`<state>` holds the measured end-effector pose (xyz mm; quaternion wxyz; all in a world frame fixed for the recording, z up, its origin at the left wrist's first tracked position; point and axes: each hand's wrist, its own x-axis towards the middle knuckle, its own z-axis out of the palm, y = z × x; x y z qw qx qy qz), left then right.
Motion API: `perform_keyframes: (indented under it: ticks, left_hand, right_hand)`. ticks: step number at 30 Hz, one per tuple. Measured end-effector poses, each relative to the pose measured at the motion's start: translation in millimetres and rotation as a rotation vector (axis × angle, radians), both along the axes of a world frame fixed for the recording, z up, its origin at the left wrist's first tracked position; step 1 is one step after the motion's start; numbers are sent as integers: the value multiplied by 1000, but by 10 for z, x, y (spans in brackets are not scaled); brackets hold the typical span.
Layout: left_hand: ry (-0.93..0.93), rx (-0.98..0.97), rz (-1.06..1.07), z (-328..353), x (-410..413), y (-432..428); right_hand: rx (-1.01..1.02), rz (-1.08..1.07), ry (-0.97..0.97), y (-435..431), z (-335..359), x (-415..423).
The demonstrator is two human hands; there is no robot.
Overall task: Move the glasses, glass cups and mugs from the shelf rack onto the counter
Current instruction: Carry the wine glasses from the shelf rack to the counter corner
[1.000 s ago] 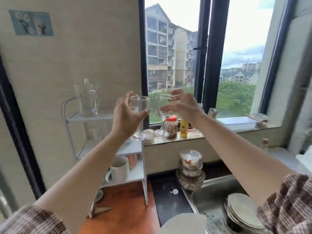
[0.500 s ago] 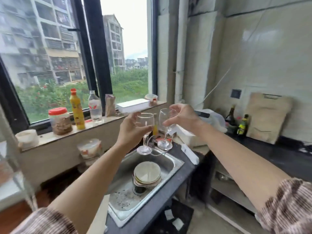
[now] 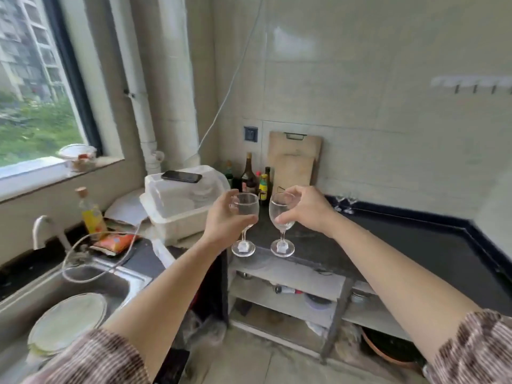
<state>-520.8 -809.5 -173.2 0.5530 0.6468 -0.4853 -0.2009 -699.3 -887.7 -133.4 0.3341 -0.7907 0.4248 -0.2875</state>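
My left hand [image 3: 223, 219] grips the bowl of a clear stemmed wine glass [image 3: 244, 229]. My right hand [image 3: 306, 209] grips the bowl of a second stemmed wine glass [image 3: 281, 231]. Both glasses are upright and held side by side in the air, their feet hanging over the near left edge of the dark counter [image 3: 401, 245]. Two more clear stemmed glasses [image 3: 345, 203] stand at the back of that counter by the wall. The shelf rack is out of view.
Bottles [image 3: 249, 176] and a wooden cutting board [image 3: 295, 159] stand at the counter's back left corner. A white plastic box [image 3: 181, 206] with a phone [image 3: 181, 176] on it sits left of the counter. The sink [image 3: 83, 295] with plates lies lower left. Open shelves [image 3: 288, 295] run under the counter.
The view has swung right from the shelf rack and window, past the sink, to the dark counter. Both hands have carried their wine glasses along and now hold them over the counter's edge.
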Motion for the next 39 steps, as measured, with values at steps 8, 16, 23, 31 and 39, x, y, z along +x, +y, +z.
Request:
perform_keyframes:
  ticks: [8,16,23,31,39]
  left_hand:
    - [-67,82,-215,-263,-893,-1624]
    - [-148,138,-379,-646,-1428,-3465]
    - [-170,240,-470,-1001,-1869,-4766]
    - [-228,297,-484,-1436,-2433,-5972]
    - [-260,454,-489,-1952,-3019,-7168]
  right_hand:
    - [50,-213,-7,-1279,-377,-1059]
    - [118,-360,-5,-2861,-779,-1567]
    - [163,-490,24,-3956,-1161,-2012]
    - [203,-558,93,-5130,-1614,-2534]
    - [274,-490,157,-6415,-2268,-2994]
